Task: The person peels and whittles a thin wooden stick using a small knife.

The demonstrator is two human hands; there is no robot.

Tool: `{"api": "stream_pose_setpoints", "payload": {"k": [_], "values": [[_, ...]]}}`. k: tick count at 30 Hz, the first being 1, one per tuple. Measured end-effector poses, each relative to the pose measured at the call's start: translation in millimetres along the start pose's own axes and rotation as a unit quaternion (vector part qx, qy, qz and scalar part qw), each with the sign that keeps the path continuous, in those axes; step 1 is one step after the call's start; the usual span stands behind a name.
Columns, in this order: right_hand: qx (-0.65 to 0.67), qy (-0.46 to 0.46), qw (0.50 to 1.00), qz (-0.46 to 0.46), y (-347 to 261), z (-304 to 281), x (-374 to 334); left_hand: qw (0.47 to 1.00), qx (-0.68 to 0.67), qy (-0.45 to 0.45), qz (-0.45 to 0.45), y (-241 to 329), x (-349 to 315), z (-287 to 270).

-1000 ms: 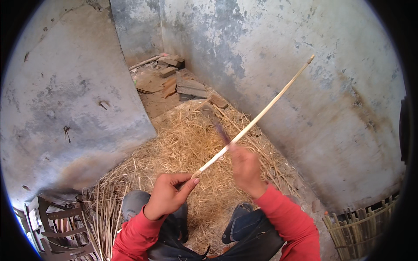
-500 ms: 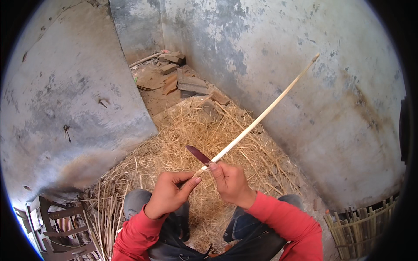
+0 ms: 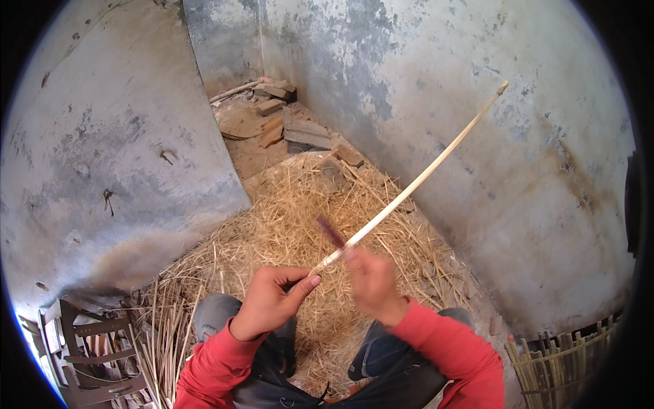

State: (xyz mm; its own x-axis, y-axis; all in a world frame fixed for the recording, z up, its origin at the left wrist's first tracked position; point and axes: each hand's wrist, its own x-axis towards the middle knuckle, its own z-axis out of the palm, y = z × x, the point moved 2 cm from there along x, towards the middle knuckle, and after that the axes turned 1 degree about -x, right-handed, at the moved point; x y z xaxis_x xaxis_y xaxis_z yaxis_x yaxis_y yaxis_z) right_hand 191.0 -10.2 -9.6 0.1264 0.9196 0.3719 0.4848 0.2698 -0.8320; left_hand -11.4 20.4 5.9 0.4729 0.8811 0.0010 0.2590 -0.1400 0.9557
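A long, pale peeled stick (image 3: 426, 178) slants from my left hand up to the far right. Its near end is pinched between the thumb and fingers of my left hand (image 3: 274, 300). My right hand (image 3: 372, 283), smeared by motion, is closed around a knife farther up the stick. The knife's dark reddish-brown blade (image 3: 331, 232) points up and left and lies across the stick. A small curl of shaving (image 3: 328, 262) shows on the stick between my two hands. The knife's handle is hidden in my right fist.
Straw-like shavings (image 3: 293, 204) cover the floor between worn plaster walls (image 3: 443, 82). Bricks and broken tiles (image 3: 300, 133) lie in the far corner. Left stand a dark wooden frame (image 3: 102, 361) and a bundle of thin sticks (image 3: 167, 327); a slatted bamboo piece (image 3: 565, 368) is at right.
My right hand and the knife have slid up and right along the stick, away from my left hand. My left hand keeps its pinch on the near end.
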Motion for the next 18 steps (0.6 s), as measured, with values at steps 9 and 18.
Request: {"api": "stream_pose_setpoints", "payload": {"k": [9,18], "values": [[0.126,-0.059,0.986,0.094,10.7,1.9,-3.3,0.999,-0.033,0.003,0.004,7.2,-0.6,-1.6],[0.166,-0.098,0.975,0.108,-4.3,5.2,-4.0,0.985,0.121,0.075,0.1,0.8,2.1,6.9]]}}
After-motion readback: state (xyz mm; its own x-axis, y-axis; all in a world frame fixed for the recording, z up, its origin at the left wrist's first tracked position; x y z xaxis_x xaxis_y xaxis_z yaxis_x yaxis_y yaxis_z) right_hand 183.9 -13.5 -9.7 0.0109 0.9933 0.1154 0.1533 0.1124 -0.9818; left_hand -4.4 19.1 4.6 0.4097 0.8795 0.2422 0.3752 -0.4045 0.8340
